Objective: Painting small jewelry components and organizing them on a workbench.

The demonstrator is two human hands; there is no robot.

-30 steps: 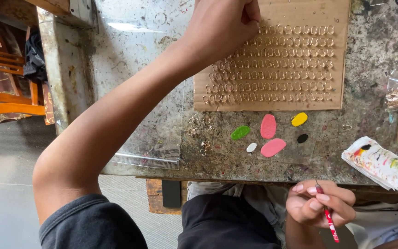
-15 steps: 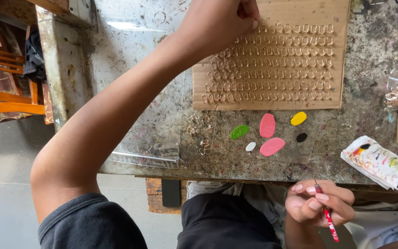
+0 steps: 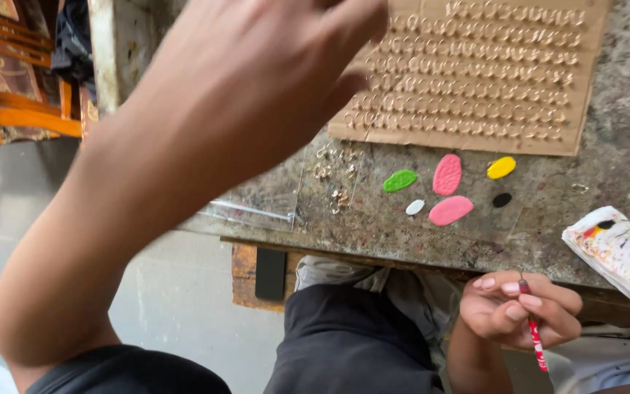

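- Lower right of the frame: the right hand is pinching a thin red brush, tip down, below the tabletop edge.
- Centre: paint blobs are lying on the stained tabletop, within reach.
- Top: the left hand is hovering over the cardboard sheet carrying rows of small rings; its grip cannot be told.

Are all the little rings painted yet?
No. The rings on the cardboard sheet look bare, none coloured. Paint blobs lie ready on the worktable. The right hand holds a red-handled brush at the lap; the left hand is raised near the sheet.
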